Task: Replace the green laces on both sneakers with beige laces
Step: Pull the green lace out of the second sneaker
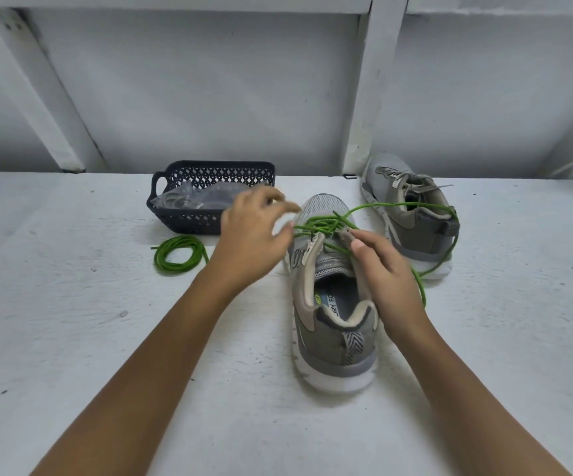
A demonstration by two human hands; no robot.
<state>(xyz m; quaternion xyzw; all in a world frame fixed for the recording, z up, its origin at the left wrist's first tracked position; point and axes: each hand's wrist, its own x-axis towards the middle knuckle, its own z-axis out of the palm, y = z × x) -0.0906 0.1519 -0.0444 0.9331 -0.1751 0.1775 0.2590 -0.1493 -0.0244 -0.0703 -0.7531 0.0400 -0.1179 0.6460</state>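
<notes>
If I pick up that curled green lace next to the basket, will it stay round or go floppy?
Probably floppy: the coiled green lace lies in loose, uneven loops, and the other lace on the sneaker bends and droops freely. It looks thin, so likely very light. Its coil would likely unwind.

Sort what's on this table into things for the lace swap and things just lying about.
For the job: near grey mesh sneaker; long green cord lace in its eyelets; far grey sneaker laced in beige; coiled green cord lace.
Lying about: dark plastic lattice basket; clear plastic bags in it, contents unclear.
</notes>
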